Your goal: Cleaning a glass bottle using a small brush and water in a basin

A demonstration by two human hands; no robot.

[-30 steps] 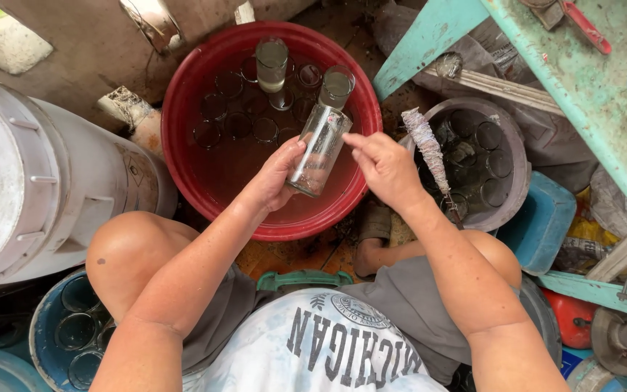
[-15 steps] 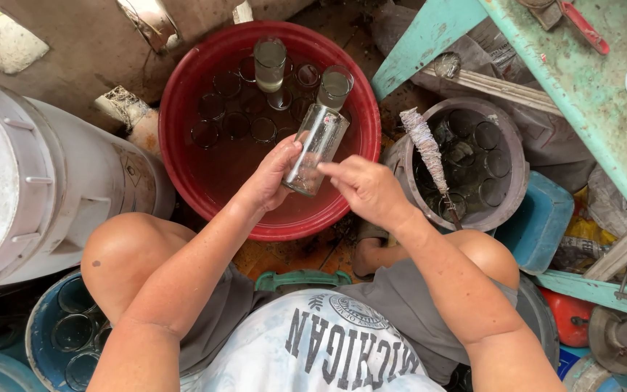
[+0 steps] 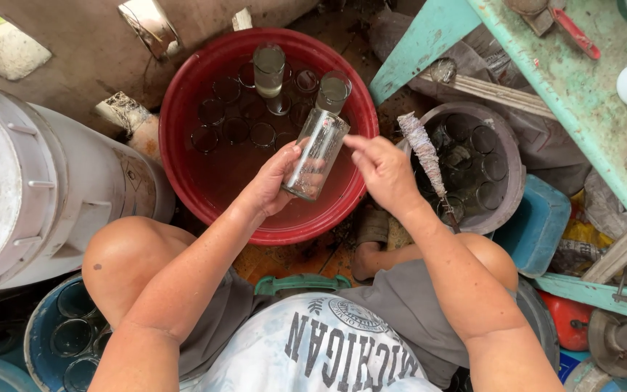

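Clear glass, wet and streaked, makes up the bottle held slantwise over the near half of the red basin. The left hand has its grip closed around the bottle's lower body, thumb on top and fingers underneath, with the base pointing toward the person and the neck toward the basin's far side. The right hand sits just right of the bottle, fingers curled, with its fingertips touching the bottle's upper side; its grip is loosely closed and holds nothing that can be made out.

Inside the red basin, brownish water covers many jars lying sunk, their round mouths showing. Two more bottles stand upright at the basin's far side, one of them just beyond the neck of the held bottle.

Right of the basin stands a grey bucket with more jars in it, and a bottle brush leans against its near-left rim, just beside the right hand. Left of the basin is a large white drum. Below the basin and to the left, beside the person's left knee, a blue tub holds further jars. A green bench runs along the far right, well apart from the basin.
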